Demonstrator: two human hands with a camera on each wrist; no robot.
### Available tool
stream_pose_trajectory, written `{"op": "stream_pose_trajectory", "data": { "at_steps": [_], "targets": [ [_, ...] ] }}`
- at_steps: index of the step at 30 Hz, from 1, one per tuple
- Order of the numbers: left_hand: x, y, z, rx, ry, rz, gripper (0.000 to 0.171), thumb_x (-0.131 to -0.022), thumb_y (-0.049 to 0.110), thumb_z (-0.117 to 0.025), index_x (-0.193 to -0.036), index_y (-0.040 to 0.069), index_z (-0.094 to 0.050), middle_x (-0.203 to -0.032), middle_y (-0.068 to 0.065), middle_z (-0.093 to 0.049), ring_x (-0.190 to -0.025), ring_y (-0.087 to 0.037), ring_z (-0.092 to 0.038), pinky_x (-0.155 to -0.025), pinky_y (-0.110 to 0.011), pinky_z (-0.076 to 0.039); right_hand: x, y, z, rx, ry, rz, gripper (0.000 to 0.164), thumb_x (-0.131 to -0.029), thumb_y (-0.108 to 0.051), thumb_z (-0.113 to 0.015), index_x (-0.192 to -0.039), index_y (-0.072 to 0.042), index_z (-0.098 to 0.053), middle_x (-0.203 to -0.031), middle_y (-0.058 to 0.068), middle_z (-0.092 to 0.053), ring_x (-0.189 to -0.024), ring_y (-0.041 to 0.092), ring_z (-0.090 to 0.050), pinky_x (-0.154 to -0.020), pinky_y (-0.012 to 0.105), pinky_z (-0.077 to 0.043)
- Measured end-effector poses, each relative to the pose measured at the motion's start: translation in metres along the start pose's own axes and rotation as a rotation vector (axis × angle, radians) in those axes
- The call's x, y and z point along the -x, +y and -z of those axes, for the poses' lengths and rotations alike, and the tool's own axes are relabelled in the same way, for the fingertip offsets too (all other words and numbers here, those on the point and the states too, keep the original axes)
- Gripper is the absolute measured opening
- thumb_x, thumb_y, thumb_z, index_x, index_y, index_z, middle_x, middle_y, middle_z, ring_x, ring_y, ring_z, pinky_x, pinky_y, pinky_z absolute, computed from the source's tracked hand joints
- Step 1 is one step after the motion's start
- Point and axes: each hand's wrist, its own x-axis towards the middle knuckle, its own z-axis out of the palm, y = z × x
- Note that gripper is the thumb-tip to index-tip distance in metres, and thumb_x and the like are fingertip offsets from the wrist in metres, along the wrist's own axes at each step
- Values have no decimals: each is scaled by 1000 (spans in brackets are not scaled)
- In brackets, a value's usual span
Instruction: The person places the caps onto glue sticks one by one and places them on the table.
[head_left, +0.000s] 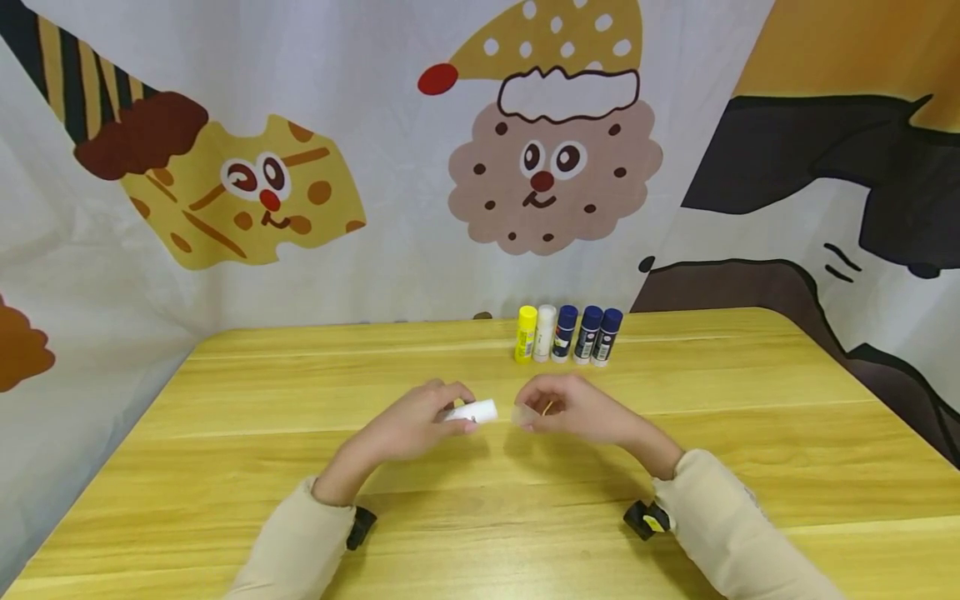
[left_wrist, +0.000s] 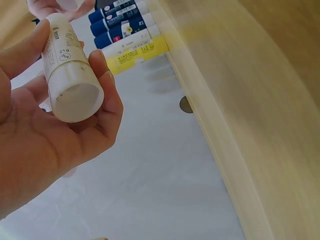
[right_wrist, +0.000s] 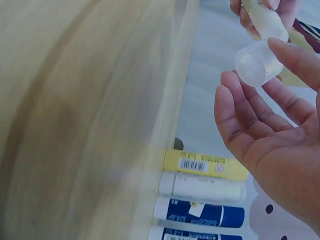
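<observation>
My left hand [head_left: 415,422] grips a white glue stick [head_left: 477,412] by its body, its bare end pointing right. In the left wrist view the glue stick [left_wrist: 72,75] shows small print and a hollow-looking base, with thumb and fingers wrapped around it. My right hand [head_left: 577,407] pinches a translucent cap [right_wrist: 257,63] between thumb and fingers. Cap and glue stick are apart in the head view, a small gap between them, both held above the table.
Behind the hands, a row of glue sticks stands upright near the table's far edge: a yellow one [head_left: 527,333], a white one [head_left: 545,333] and three dark blue ones [head_left: 587,335]. The wooden table [head_left: 480,533] ends at a cartoon-printed cloth [head_left: 405,167].
</observation>
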Motion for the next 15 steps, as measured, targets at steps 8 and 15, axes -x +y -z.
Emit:
{"op": "stream_pose_trajectory", "data": {
  "at_steps": [8, 15],
  "targets": [
    [-2, 6, -5, -7, -30, -22, 21, -89, 20, -61, -105, 7, -59, -88, -4, -52, -76, -15, -46, -66, -32, -41, -1, -1, -10, -25, -7, 28, 19, -82, -7, -68, -99, -3, -62, -87, 2, -62, -75, 15, -59, -68, 30, -50],
    [-3, 7, -8, 5, -53, -34, 20, -88, 19, -62, -104, 6, -59, -87, -3, -51, -74, -15, -45, -64, -31, -40, -2, -2, -15, -63, -21, 38, 20, -82, -6, -68, -100, -2, -62, -89, 4, -61, -72, 14, -59, -67, 28, -50]
  ]
}}
